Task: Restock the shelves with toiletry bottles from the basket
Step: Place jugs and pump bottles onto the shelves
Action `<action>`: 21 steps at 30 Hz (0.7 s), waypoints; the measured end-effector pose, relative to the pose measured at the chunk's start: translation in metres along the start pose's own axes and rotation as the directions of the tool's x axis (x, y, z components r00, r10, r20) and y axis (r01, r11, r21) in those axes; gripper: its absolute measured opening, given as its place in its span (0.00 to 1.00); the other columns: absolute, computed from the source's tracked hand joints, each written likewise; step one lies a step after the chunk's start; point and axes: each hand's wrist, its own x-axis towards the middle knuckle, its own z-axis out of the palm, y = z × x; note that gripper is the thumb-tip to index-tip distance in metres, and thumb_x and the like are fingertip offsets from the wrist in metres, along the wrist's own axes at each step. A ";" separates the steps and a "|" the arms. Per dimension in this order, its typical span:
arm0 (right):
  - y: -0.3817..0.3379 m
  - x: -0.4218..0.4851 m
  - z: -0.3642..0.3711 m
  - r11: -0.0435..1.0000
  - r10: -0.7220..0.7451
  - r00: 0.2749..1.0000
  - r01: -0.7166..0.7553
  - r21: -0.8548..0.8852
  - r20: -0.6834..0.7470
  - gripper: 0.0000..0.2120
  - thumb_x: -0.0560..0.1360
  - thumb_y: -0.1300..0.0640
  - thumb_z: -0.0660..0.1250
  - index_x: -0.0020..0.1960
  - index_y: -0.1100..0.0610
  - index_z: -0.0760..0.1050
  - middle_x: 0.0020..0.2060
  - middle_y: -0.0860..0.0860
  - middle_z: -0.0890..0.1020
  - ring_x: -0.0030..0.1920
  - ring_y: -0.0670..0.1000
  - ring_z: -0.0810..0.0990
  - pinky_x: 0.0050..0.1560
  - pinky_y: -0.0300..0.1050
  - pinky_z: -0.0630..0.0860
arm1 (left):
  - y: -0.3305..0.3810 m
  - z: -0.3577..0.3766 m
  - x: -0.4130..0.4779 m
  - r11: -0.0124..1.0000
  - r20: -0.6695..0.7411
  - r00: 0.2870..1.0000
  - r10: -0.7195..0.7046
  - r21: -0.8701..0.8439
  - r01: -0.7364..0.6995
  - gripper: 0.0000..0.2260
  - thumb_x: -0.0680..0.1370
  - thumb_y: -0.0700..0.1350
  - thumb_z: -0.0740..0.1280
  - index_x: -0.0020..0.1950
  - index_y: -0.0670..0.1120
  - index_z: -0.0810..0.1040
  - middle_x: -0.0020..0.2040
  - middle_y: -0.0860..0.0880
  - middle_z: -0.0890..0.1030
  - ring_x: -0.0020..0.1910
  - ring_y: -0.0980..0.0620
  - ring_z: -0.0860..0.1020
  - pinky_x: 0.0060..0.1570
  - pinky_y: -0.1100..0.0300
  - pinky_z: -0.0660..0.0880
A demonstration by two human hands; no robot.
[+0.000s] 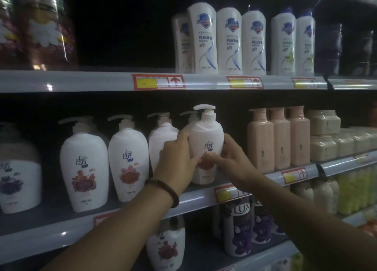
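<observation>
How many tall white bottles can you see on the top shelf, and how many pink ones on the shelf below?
Tall white bottles: 6 (one half hidden at the left end)
Pink bottles: 3
Total: 9

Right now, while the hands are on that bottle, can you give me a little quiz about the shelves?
1. True or false: nothing touches the white pump bottle.
2. Which wrist wears the dark beaded bracelet? A left, B right, C neither.
3. Fill in: the square-shouldered bottles just right of the pump bottle are pale ____.
Key: 1 false, the left grip and right grip both hold it; 2 A; 3 pink.
</observation>
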 end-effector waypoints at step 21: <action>0.012 0.015 0.002 0.981 0.144 0.989 -0.145 -0.131 -0.016 0.20 0.81 0.57 0.73 0.70 0.56 0.72 0.59 0.57 0.85 0.58 0.57 0.86 0.60 0.57 0.84 | -0.010 0.008 -0.003 0.998 -0.035 0.999 -0.023 0.066 0.025 0.25 0.78 0.48 0.77 0.71 0.48 0.69 0.58 0.44 0.83 0.57 0.46 0.83 0.60 0.50 0.82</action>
